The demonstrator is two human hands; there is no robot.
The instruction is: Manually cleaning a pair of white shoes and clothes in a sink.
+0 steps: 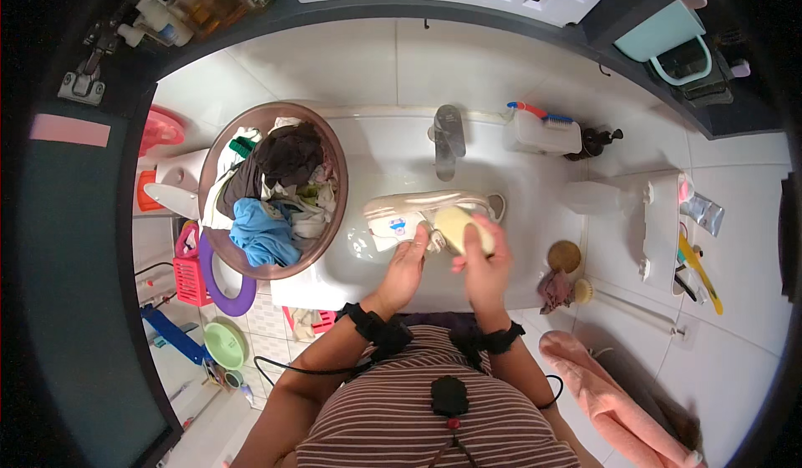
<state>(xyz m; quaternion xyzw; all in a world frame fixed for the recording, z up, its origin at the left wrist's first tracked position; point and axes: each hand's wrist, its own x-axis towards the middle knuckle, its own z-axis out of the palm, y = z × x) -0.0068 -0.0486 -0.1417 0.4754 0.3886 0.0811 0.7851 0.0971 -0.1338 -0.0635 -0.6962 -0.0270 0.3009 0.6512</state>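
A white canvas shoe [432, 208] lies tipped on its side over the white sink [388, 167], its pale rubber sole facing the tap. It bears a blue and red print near the left end. My left hand [401, 274] grips the shoe from the near side, thumb on the upper by the laces [436, 240]. In my right hand [487, 264] is a pale yellow oval block [456, 227], held against or just over the right part of the shoe. Whether the block is a bar of soap or a sponge I cannot tell. Fingers under the shoe are hidden.
A brown basin [341, 180] of clothes rests over the sink's left side. The metal tap [447, 139] stands behind the shoe. A brush [539, 113] lies on a white box [545, 135]. At the right rim are a round brown pad [564, 256] and a pink cloth [556, 291].
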